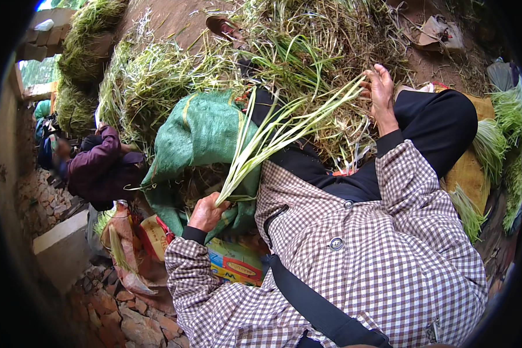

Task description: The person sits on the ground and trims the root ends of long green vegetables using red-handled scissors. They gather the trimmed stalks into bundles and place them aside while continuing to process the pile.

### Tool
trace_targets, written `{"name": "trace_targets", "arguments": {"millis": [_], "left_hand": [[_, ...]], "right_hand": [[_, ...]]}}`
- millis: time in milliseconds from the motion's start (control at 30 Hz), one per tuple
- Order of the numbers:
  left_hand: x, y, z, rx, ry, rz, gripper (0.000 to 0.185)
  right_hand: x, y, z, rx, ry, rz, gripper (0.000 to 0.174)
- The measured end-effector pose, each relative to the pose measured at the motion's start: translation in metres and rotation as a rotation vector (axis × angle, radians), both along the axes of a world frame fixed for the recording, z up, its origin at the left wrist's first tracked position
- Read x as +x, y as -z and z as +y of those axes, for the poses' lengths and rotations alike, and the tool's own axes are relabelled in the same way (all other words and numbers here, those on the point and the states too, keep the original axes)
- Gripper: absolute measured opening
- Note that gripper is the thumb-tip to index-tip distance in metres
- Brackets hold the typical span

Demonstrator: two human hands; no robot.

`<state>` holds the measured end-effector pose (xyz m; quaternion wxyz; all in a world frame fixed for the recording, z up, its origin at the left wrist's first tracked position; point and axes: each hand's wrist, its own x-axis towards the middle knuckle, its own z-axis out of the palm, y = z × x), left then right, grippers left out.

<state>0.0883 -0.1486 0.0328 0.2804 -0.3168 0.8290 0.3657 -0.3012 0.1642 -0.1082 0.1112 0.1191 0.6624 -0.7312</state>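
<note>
A bunch of long pale green stalks (265,152), like garlic chives, slants across in front of me. My left hand (206,212) grips its lower end, over the mouth of a green woven sack (195,130). At the upper right, my right hand (379,93) has its bent fingers at the thin far ends of the bunch. Whether those fingers pinch the stalks cannot be made out. The sack lies open beside my leg, with dark, dry plant matter (195,180) visible inside. Loose green leaves (304,65) lie beyond the bunch.
Heaps of green and withered stalks (156,74) cover the ground ahead. A person in a purple top (102,161) bends at the left, near a pale block (63,243) and broken bricks (135,322). Stalk bundles (491,143) lie on yellow sacking (465,174) at right.
</note>
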Motion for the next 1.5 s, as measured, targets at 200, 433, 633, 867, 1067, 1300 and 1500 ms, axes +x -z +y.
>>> {"name": "trace_targets", "arguments": {"millis": [200, 433, 633, 867, 1067, 1300, 1500], "left_hand": [[0.0, -0.027, 0.012, -0.033, -0.056, 0.241, 0.039], [-0.009, -0.058, 0.045, -0.139, 0.091, 0.321, 0.027], [-0.024, -0.124, 0.06, -0.166, 0.089, 0.46, 0.023], [-0.032, -0.115, 0.055, 0.098, -0.162, 0.703, 0.01], [-0.07, -0.095, 0.082, 0.172, -0.044, 0.77, 0.019], [-0.067, -0.036, 0.096, 0.482, -0.03, 0.83, 0.015], [-0.031, -0.024, 0.075, 0.421, -0.254, 0.653, 0.017]], "right_hand": [[0.018, -0.003, 0.009, 0.86, -0.532, 0.519, 0.056], [0.128, -0.121, -0.081, 0.234, -1.098, 1.027, 0.084], [0.124, -0.078, -0.126, 0.483, -1.254, 1.266, 0.042], [-0.047, -0.178, -0.017, 0.838, -0.964, 1.278, 0.014], [-0.059, -0.199, 0.047, 0.98, -0.705, 1.063, 0.018], [-0.137, -0.022, 0.096, 1.95, 0.351, 1.318, 0.028], [-0.154, -0.159, 0.069, 0.418, -0.229, 0.588, 0.038]]}}
